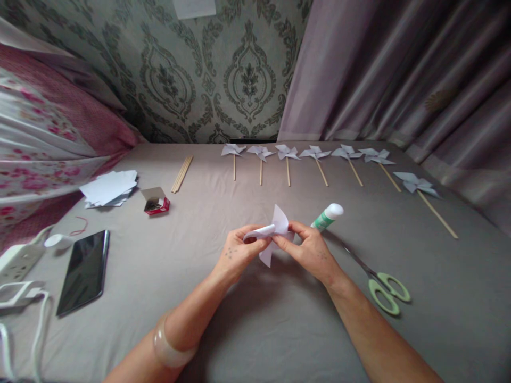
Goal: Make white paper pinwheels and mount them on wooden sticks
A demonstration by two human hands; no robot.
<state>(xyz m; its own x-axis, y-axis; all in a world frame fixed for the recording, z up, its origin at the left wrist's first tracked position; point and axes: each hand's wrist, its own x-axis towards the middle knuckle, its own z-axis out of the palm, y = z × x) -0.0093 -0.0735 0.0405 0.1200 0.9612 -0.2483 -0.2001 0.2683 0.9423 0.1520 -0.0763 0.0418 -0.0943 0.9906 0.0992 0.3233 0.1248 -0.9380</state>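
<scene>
Between my two hands is a white paper pinwheel (280,221), its curled blades sticking out upward, downward and to the left. My left hand (239,249) pinches its left side, with the thumb near the centre. From the right, my right hand (309,247) grips the paper with thumb and fingers close to the middle. No stick shows on this pinwheel. Just beyond my right hand lies a glue stick (327,217) with a white cap and green label. Scissors (379,284) with light green handles rest to the right of my right wrist.
Several finished pinwheels (287,152) on sticks line the far edge. Further left are wooden sticks (182,174), a small red open box (156,205) of dark bits, and stacked white paper (109,188). A phone (83,274) and a power strip (19,260) with cables occupy the near left.
</scene>
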